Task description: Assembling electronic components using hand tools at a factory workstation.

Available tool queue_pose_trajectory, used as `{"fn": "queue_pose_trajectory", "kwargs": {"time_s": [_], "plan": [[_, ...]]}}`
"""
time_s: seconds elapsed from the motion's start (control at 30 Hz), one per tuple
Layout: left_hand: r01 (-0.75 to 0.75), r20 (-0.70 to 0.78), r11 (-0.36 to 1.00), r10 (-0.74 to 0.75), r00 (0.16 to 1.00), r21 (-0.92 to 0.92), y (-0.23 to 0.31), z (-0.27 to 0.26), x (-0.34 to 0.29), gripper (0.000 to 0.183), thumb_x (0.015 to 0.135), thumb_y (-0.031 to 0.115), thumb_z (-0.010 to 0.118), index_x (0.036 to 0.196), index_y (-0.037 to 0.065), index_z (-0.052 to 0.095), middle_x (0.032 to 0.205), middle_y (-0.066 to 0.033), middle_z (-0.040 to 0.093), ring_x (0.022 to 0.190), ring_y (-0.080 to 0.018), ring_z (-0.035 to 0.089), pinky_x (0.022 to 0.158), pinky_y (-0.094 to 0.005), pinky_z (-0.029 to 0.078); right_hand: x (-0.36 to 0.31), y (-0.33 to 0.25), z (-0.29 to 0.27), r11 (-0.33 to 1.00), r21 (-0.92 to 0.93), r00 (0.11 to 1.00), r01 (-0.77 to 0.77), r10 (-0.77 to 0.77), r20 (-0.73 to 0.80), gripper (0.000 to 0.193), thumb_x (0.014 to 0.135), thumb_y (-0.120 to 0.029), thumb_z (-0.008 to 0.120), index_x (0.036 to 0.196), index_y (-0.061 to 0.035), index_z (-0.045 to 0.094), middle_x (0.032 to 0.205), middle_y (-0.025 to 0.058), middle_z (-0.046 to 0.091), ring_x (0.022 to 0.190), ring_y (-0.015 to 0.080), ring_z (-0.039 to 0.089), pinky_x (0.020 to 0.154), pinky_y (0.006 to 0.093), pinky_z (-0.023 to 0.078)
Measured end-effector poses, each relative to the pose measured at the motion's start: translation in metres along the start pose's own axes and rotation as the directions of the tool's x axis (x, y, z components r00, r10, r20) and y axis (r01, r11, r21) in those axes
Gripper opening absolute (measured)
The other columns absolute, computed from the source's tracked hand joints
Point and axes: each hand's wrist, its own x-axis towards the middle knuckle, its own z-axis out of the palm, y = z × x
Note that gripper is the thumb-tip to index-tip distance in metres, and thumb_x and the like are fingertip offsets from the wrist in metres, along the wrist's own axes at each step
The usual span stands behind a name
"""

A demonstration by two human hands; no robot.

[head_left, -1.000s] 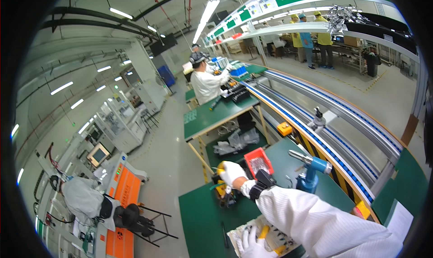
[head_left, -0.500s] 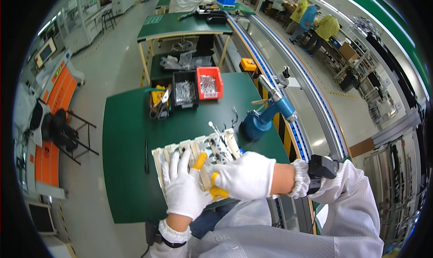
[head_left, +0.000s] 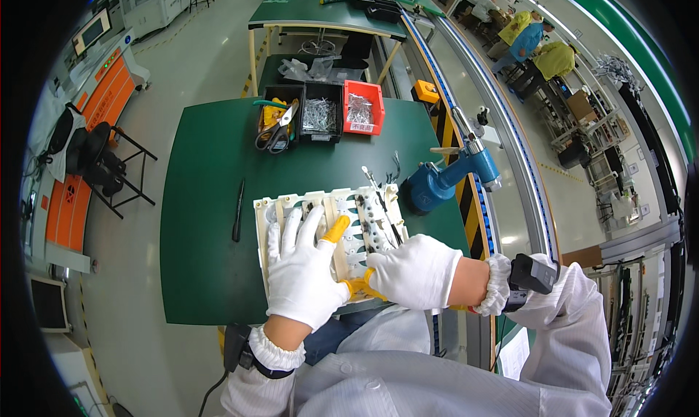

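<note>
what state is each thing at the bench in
left hand, spread open
right hand, curled
white frame, lying partly covered
middle bin, open, holding metal pieces
red bin, open, holding metal pieces
scissors, handles toward the person
blue tool, standing on its base
slim black tool, lying flat

Floor (head_left: 204, 67): we see glossy grey, tape-marked
Counter (head_left: 204, 198): green-topped, before us
Conveyor (head_left: 512, 151): metal rails on our right
Stool (head_left: 102, 158): black-framed, on our left
</note>
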Motion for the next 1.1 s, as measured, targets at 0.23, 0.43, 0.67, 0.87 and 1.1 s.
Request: {"fn": "queue_pose_trajectory", "kwargs": {"time_s": [0.23,0.43,0.67,0.87,1.1], "plan": [[0.003,0.011,1.0,-0.003,1.0,0.009,0.002,-0.003,0.003,0.081,0.07,0.038,0.087,0.144,0.021,0.061,0.158,-0.009,0.043,0.152,-0.0322,0.029,0.128,-0.0503,0.01,0.008,0.002,-0.002,0.998,0.053,0.991,0.014,-0.021,0.134,0.022,0.088,-0.019,0.067,0.099,0.0007,0.064,0.067,0.0112,0.067,0.065,0.0296,0.073,0.061,0.0383,0.06],[-0.011,-0.002,1.0,0.011,1.0,0.009,-0.002,-0.004,0.001,0.081,0.069,0.042,0.087,0.144,0.02,0.062,0.158,-0.0098,0.043,0.152,-0.0328,0.03,0.128,-0.0509,0.011,0.013,-0.002,-0.007,0.997,0.071,0.985,-0.027,0.014,0.175,0.022,0.088,-0.019,0.067,0.096,0.0016,0.064,0.07,0.0136,0.069,0.067,0.0317,0.073,0.063,0.0391,0.06],[-0.069,-0.053,0.997,0.071,0.996,0.034,-0.004,0.003,0.003,0.08,0.069,0.041,0.087,0.142,0.018,0.063,0.158,-0.0099,0.043,0.151,-0.033,0.031,0.128,-0.0515,0.012,0.013,-0.006,0.006,0.996,0.076,0.999,0.051,-0.051,0.007,0.017,0.088,-0.019,0.067,0.092,-0.0019,0.064,0.07,0.0096,0.064,0.062,0.0283,0.07,0.058,0.0373,0.057],[0.012,-0.001,1.0,-0.012,1.0,0.002,-0.005,0.0,0.001,0.082,0.066,0.04,0.087,0.141,0.018,0.063,0.158,-0.0097,0.043,0.151,-0.0328,0.031,0.128,-0.0516,0.011,-0.001,0.009,-0.005,0.996,0.087,0.975,0.018,0.002,-0.224,0.018,0.09,-0.021,0.07,0.099,-0.0052,0.067,0.073,0.0087,0.065,0.063,0.0252,0.069,0.057,0.0324,0.055],[-0.004,0.004,1.0,0.004,1.0,0.003,-0.004,0.004,0.003,0.079,0.066,0.039,0.089,0.138,0.016,0.066,0.16,-0.0127,0.039,0.152,-0.0355,0.028,0.127,-0.0534,0.013,-0.096,0.138,0.081,0.29,0.645,0.539,-0.707,0.812,0.226,0.039,0.099,-0.029,0.072,0.119,0.0031,0.065,0.091,0.01,0.071,0.077,0.016,0.066,0.072,0.0306,0.054]]}}
